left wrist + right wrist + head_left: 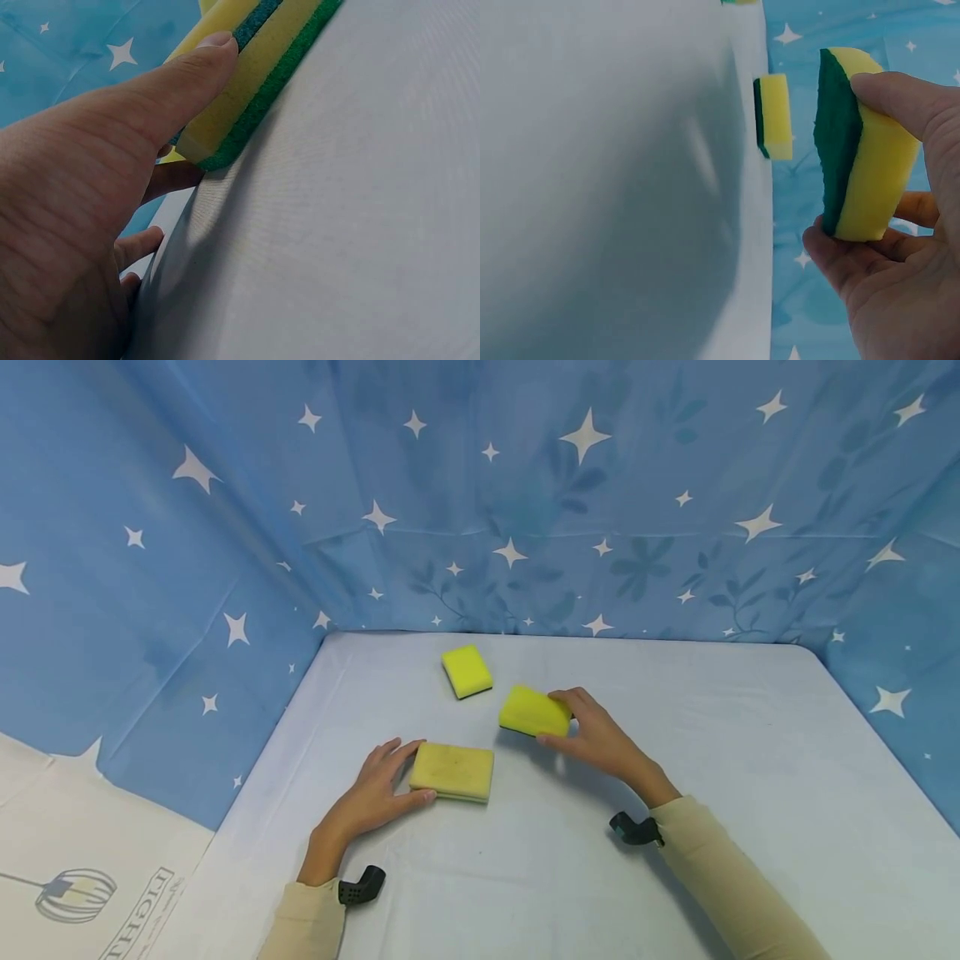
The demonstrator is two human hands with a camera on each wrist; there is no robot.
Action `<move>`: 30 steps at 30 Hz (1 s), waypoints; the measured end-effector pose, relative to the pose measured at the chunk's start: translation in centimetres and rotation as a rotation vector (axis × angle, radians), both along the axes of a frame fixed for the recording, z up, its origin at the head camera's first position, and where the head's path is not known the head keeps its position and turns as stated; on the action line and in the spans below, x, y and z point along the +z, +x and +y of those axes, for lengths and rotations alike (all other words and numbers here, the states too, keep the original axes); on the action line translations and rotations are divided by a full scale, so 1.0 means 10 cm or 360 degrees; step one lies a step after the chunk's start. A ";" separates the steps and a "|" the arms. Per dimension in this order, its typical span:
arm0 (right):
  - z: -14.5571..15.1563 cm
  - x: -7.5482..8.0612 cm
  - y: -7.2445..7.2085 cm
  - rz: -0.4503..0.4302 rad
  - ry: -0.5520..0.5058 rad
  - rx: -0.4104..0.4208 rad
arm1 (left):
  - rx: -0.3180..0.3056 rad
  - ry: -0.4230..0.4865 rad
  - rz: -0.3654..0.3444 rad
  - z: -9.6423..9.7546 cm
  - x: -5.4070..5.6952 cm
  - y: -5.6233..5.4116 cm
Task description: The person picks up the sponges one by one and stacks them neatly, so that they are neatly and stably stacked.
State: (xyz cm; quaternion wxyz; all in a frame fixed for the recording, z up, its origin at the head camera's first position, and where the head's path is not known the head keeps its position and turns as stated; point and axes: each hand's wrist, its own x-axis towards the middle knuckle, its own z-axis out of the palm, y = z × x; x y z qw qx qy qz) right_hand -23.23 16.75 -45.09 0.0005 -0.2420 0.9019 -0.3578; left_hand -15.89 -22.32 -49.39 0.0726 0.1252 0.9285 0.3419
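Observation:
Two stacked sponges, each yellow with a green scouring layer underneath, lie on the white table. The upper sponge (452,768) is a paler yellow; the lower sponge (244,90) shows well in the left wrist view. My left hand (375,797) grips the left end of this stack, thumb on the near side by the seam and a finger at the far corner. My right hand (609,745) pinches a bright yellow sponge (532,711) between thumb and fingers. That sponge is raised off the table, tilted, its green side (838,142) facing down.
Another bright yellow sponge (467,670) lies near the back of the white-covered table (712,760), just behind the raised one. A blue curtain with white stars (510,485) hangs along the back and sides. Patterned cream cloth (75,827) lies at the lower left.

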 end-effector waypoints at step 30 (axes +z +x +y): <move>-0.58 0.09 0.28 0.0027 -0.0007 0.0249 | -0.0042 0.0028 0.0061 -0.03 -0.01 0.02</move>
